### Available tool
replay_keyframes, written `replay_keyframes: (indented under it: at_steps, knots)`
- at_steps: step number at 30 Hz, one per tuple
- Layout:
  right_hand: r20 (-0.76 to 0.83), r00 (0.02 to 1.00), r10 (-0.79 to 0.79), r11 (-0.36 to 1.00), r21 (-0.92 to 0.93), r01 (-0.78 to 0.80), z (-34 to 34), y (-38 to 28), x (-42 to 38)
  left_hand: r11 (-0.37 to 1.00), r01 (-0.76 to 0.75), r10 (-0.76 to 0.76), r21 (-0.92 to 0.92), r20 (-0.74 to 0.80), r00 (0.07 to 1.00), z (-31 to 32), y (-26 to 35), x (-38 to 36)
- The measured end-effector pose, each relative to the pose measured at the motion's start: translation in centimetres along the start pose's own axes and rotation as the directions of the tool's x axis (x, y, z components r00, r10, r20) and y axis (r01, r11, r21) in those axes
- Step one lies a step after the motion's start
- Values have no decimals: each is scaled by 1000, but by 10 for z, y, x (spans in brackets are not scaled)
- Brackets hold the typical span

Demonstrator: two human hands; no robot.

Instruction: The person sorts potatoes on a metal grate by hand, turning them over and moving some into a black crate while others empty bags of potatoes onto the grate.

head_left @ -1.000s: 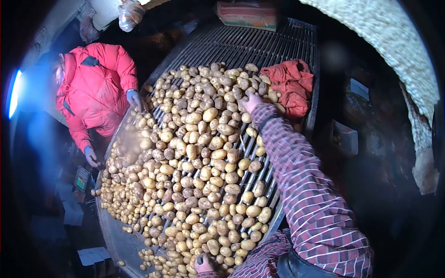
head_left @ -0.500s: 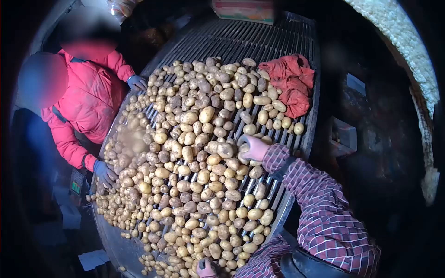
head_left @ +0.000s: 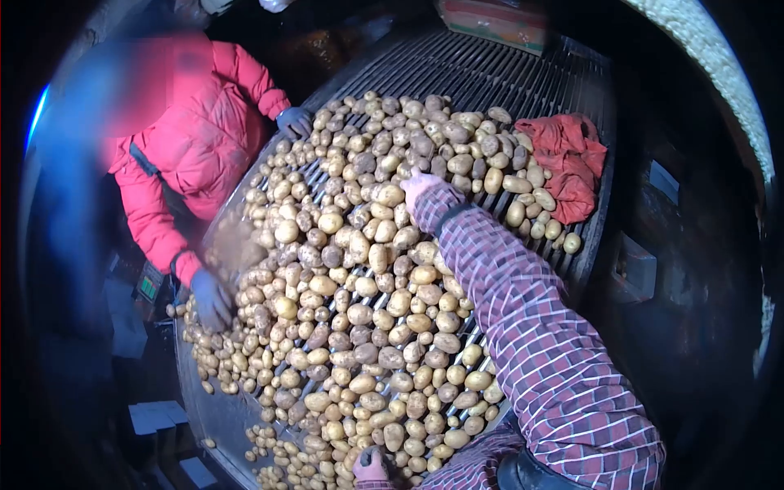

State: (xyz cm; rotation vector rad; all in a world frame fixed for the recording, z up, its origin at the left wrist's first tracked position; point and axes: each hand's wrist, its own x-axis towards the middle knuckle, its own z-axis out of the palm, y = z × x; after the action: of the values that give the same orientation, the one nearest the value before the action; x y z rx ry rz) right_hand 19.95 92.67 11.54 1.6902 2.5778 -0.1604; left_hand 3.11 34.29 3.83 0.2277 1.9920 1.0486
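Potatoes (head_left: 359, 314) of mixed sizes cover much of a slatted metal sorting table (head_left: 482, 73). My right hand (head_left: 420, 189), in a pink glove, reaches across to the upper middle of the pile and touches potatoes there. Its fingers are turned away from view, so whether it grips one is hidden. At the bottom edge, my left hand (head_left: 371, 467), also gloved in pink, rests low against the near potatoes (head_left: 394, 437). Its fingers are mostly concealed. Checked sleeves (head_left: 547, 351) cover my arms.
A person in a red jacket (head_left: 200, 122) stands at the left, with gloved hands (head_left: 212, 300) at the table's edge. A red cloth (head_left: 567, 167) lies at the right side, and a box (head_left: 494, 23) sits at the far end. Another box (head_left: 633, 265) stands right of the table.
My right hand has moved forward and up the pile, away from the right-hand slats. The view has shifted a little. The other person's near hand has lifted slightly and its position changed.
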Motion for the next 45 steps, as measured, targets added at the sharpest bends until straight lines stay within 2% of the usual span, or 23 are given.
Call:
replay_keyframes:
  at_steps: [2,6,8,10,12,14,16,17,20,21,22,24,26,27,28,30,32,33,35,38,39,41,45]
  knots:
    - [-35,996,-79,992,92,82,-15,1,-14,984,-117,115,135,28,993,-4,-7,8]
    - [210,976,-61,998,-12,65,-16,-6,-22,984,-143,144,106,-1,990,5,29,-9]
    - [44,991,-128,991,32,127,-17,-14,-58,999,27,-28,18,37,999,7,49,-20]
    - [-19,981,-194,980,-43,193,7,-18,-86,999,-16,15,46,31,999,6,44,-17]
    - [-20,971,-239,964,-127,235,45,-17,-113,962,-182,180,204,26,983,-7,-19,19]
    - [114,945,-306,917,-231,324,10,-38,-167,981,-114,117,155,-12,993,-1,-8,13]
    - [105,962,-250,915,-301,271,20,-52,-195,842,-365,420,398,-57,906,4,-2,7]
    - [157,978,-136,990,-24,141,8,-57,-220,822,-350,423,450,-68,904,5,-10,14]
    - [266,960,-86,973,231,23,6,-33,-248,756,-280,386,592,-58,921,6,-10,16]
    - [219,969,-110,924,382,19,12,-16,-250,774,-280,387,568,-74,919,6,-11,14]
    - [-65,989,-131,865,480,146,46,5,-245,788,-284,391,546,-88,916,6,-5,10]
    - [7,1000,-20,237,972,-2,31,28,-267,766,-304,410,567,-67,910,3,-20,25]
    - [155,982,106,-340,934,-110,25,57,-303,793,-266,369,548,-84,926,4,-15,20]
    - [194,981,5,-512,843,-164,32,83,-318,779,-319,385,540,-10,923,-1,-27,34]
    - [215,972,93,-650,753,-104,43,93,-331,796,-340,398,501,-9,917,-1,-26,33]
    - [159,969,189,-713,701,24,40,125,-387,836,-339,358,432,39,933,-1,-8,16]
    - [75,969,234,-774,617,139,54,154,-437,647,-513,537,564,140,832,-6,-12,25]
    - [160,953,256,-800,588,117,73,171,-460,800,-353,391,485,23,920,-1,-5,12]
    - [303,918,255,-915,384,127,125,197,-505,819,-382,381,427,93,920,-6,-16,28]
    - [537,655,532,-844,400,357,199,208,-568,798,-384,375,464,116,920,-5,-11,22]
    - [526,610,593,-803,440,402,227,218,-587,721,-435,433,540,139,891,-17,-42,61]
    - [473,509,719,-686,603,408,271,246,-618,762,-396,396,513,115,911,-13,-36,49]
    - [708,281,648,-743,507,438,253,290,-643,775,-352,347,526,112,931,4,9,-8]
